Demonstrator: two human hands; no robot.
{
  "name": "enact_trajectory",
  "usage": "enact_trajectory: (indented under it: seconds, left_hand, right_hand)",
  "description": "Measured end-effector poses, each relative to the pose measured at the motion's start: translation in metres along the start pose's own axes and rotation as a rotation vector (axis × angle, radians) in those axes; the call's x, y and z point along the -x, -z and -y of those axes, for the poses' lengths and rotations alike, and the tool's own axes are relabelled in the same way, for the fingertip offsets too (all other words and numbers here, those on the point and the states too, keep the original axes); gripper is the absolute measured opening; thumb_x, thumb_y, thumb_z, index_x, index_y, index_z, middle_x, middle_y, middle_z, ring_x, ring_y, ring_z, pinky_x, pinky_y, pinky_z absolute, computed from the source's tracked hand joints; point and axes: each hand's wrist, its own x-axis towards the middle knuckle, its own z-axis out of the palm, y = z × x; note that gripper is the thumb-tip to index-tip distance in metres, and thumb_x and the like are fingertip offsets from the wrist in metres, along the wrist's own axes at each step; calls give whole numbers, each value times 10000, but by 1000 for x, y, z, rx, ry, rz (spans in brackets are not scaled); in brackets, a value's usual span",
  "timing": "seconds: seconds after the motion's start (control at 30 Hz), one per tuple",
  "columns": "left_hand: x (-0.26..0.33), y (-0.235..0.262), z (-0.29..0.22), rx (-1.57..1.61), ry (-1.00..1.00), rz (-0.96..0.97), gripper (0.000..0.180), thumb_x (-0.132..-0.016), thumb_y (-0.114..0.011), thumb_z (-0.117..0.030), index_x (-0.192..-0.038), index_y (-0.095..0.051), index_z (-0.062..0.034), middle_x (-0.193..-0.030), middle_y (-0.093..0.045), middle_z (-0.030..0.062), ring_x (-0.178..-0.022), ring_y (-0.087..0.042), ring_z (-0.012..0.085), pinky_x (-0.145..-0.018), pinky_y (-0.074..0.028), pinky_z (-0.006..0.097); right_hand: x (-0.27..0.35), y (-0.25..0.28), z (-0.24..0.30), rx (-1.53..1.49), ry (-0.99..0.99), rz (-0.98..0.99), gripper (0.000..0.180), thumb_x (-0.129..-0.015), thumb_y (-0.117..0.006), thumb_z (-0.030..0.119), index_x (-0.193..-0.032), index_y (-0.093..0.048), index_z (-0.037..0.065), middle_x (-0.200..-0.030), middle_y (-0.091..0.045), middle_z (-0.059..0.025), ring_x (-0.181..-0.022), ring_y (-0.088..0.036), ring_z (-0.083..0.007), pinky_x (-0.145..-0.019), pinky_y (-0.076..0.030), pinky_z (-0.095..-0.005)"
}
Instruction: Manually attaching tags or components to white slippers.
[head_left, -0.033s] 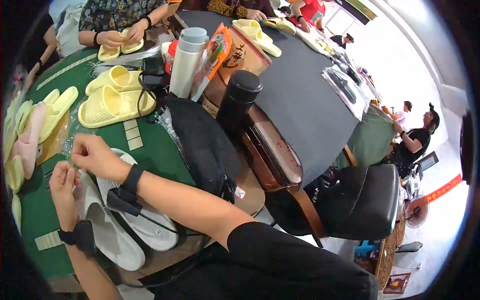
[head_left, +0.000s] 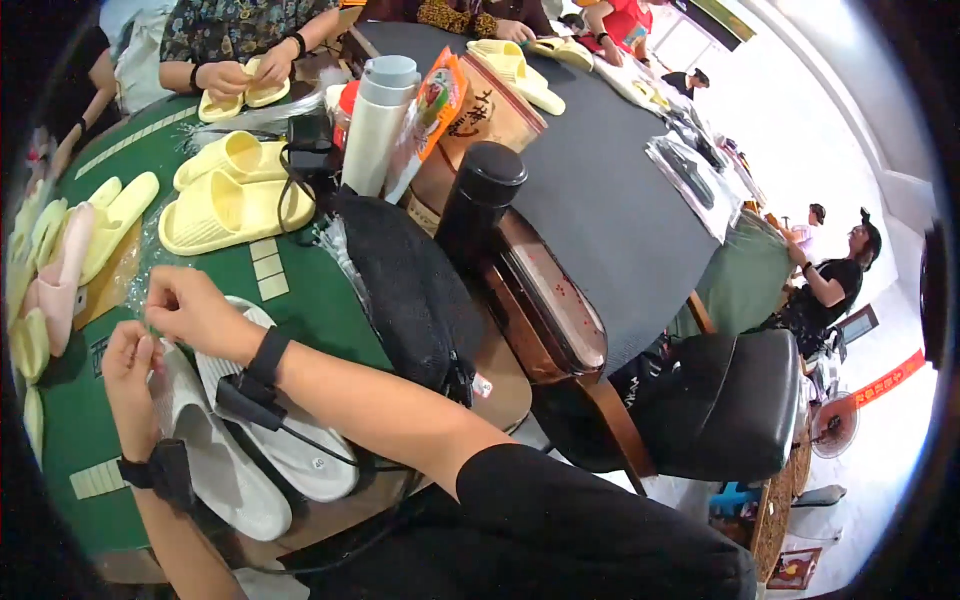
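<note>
Showing curled, nearly closed grips, any contents unclear, left hand (head_left: 128,368) and right hand (head_left: 190,305) sit near pale grey moulded slippers (head_left: 228,470), probably light, flexible, best held by sole edges.

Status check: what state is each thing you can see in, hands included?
Left hand: fingers curled, any grip unclear
Right hand: fingers curled close to the left, any grip unclear
White slippers: side by side, partly hidden
Middle yellow slippers: side by side, straps up
Pale bottle: upright, lid on
Black bottle: upright, lid on
Black bag: lying down, zip unclear
Fan: running or stopped, unclear
</note>
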Motion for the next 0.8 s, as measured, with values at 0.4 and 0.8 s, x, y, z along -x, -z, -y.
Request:
enact_trajectory:
  seconds: [0.4, 0.8]
  left_hand:
    - [-3, -3, 4, 18, -19, 31, 99, -978, -523, -151, -931, -536, -64, -780, -525, -30, -656, -454, 56, -605, -365, 194]
    - [-1, -9, -5, 76, 12, 48, 82, -977, -507, -109, -937, -563, -65, -759, -536, -41, -661, -458, 30, -601, -361, 190]
  right_hand:
    - [0, 1, -3, -110, -96, 50, 113, -816, -593, -6, -771, -491, 13, -638, -560, -38, -524, -572, -83, -424, -426, -245]
    - [1, 2, -3, -79, -127, 75, 102, -862, -567, 7, -813, -483, 35, -703, -586, -10, -598, -580, -61, -504, -442, -209]
